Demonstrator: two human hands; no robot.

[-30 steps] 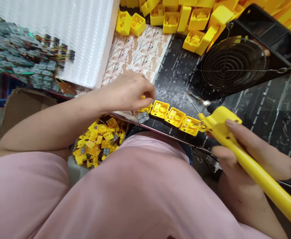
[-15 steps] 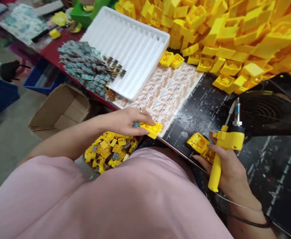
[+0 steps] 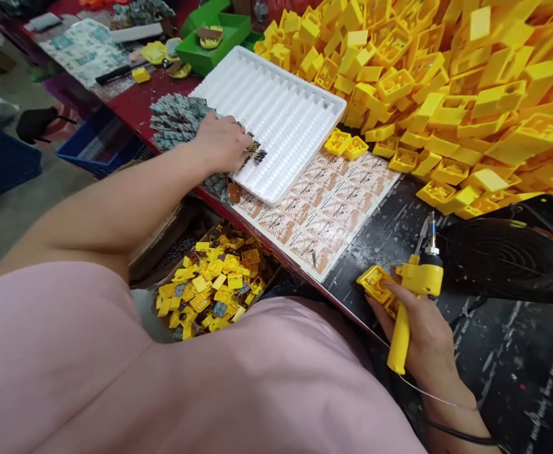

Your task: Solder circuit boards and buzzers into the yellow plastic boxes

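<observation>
My left hand lies over a pile of small grey circuit boards with wires, by the edge of a white foam tray. Its fingers curl down among the wire ends; the fingertips are hidden, and what they grip cannot be made out. My right hand is closed round a yellow soldering gun, whose metal tip points up and away. Between thumb and fingers the same hand also holds a yellow plastic casing, open side up, with another yellow part partly hidden behind the fingers.
A large heap of yellow casings covers the back right. A black fan stands at the right. Printed sheet and black mat cover the bench. Below its edge, a box holds yellow pieces. A green bin sits behind.
My left hand has let go of a yellow casing near the bench edge and moved up and left onto the circuit boards. My right hand keeps the soldering gun and casing. The view has shifted.
</observation>
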